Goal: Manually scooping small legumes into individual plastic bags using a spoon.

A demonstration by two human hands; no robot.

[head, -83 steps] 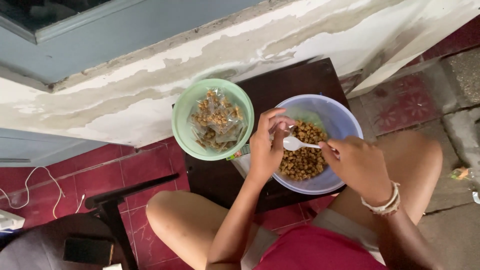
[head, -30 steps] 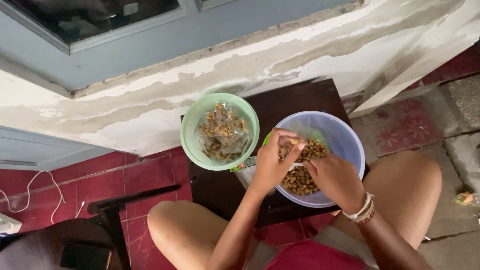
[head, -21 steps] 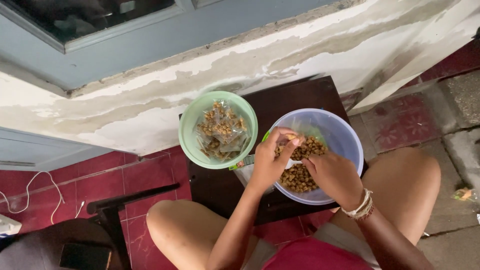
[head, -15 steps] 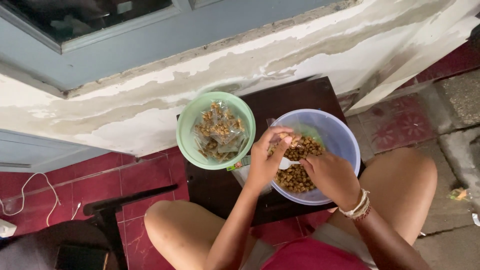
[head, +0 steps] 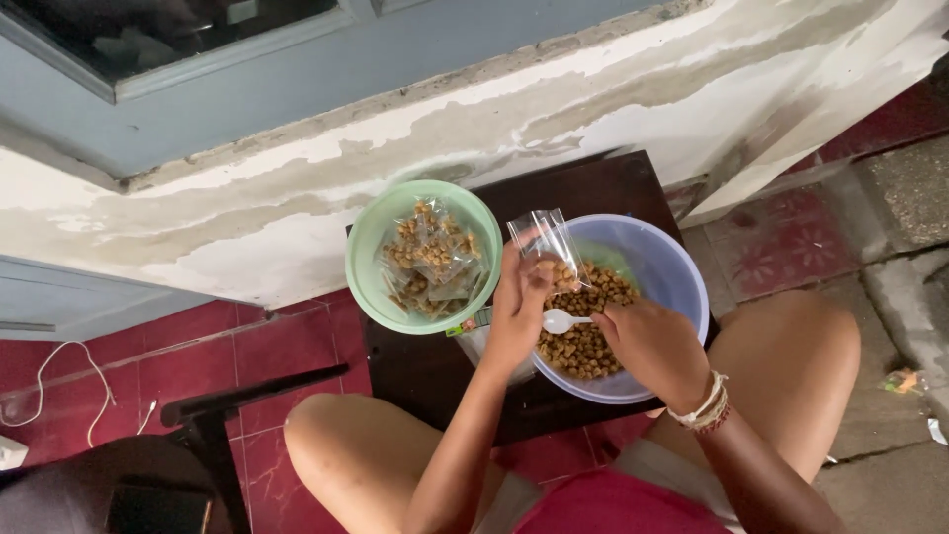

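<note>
My left hand (head: pixel 514 311) holds up a small clear plastic bag (head: pixel 547 244) with a few brown pieces in its bottom, over the left rim of the blue bowl (head: pixel 677 272). My right hand (head: pixel 652 348) grips a white plastic spoon (head: pixel 560 320), its scoop lying over the brown snack pieces (head: pixel 586 336) in the blue bowl. A green bowl (head: pixel 368 233) to the left holds several filled clear bags (head: pixel 430 252). Both bowls stand on a small dark stool (head: pixel 583 185).
My bare knees flank the stool. A peeling white wall and a grey window frame (head: pixel 297 94) lie beyond it. A dark chair (head: pixel 138 475) stands at the lower left on red floor tiles, near a white cable (head: pixel 54 400). Grey paving (head: pixel 909 287) is on the right.
My left hand has lifted the clear bag upright, so it now stands out above the bowl. The spoon has come out from under the hands and lies over the snacks.
</note>
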